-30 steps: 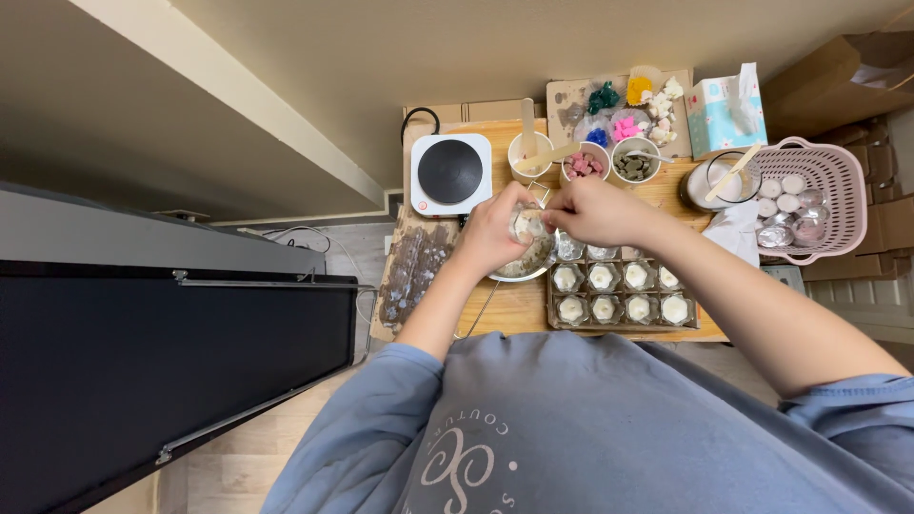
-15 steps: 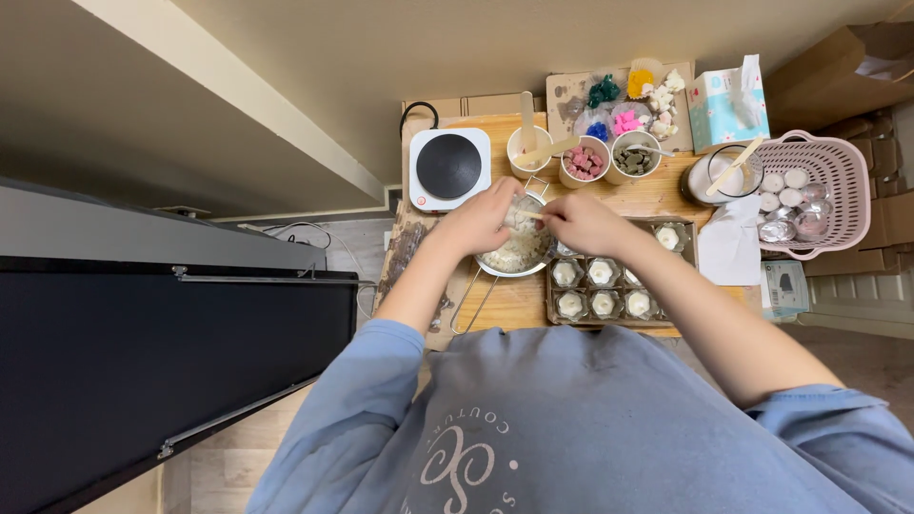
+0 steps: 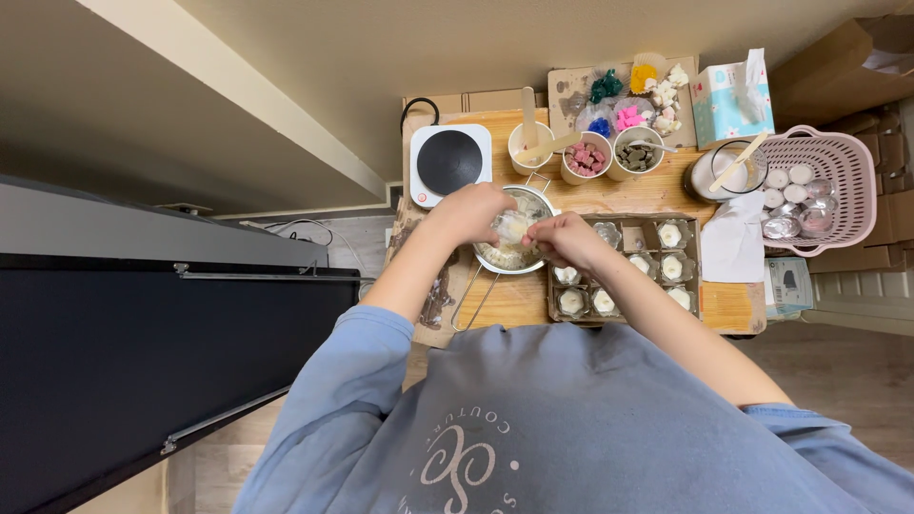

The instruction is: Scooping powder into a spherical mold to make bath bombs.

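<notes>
A small clear container (image 3: 511,227) was held over a metal pot (image 3: 514,249) that sat near the middle of the wooden table (image 3: 609,195), toward its left half. The left hand (image 3: 473,211) was closed around the container from the left, and the right hand (image 3: 564,240) met it from the right with fingers pinched at its edge, so the two hands were close together above the pot; what exactly the right fingertips gripped was too small to tell. The pot's wire handle (image 3: 473,303) ran toward the table's near edge. Just right of the pot lay a cardboard tray (image 3: 628,235) with pale filled moulds in its compartments, reaching toward the near right corner. Behind the pot, a white hot plate with a black disc (image 3: 449,162) stood at the far left corner. Along the far edge stood three cups (image 3: 583,158), with wooden sticks in or across them. Behind them, a board of coloured bits (image 3: 628,95). At the right end were a white cloth (image 3: 733,238), a glass jar with a stick (image 3: 727,171), a tissue box (image 3: 728,90) and a pink basket (image 3: 847,162) of small round containers.
</notes>
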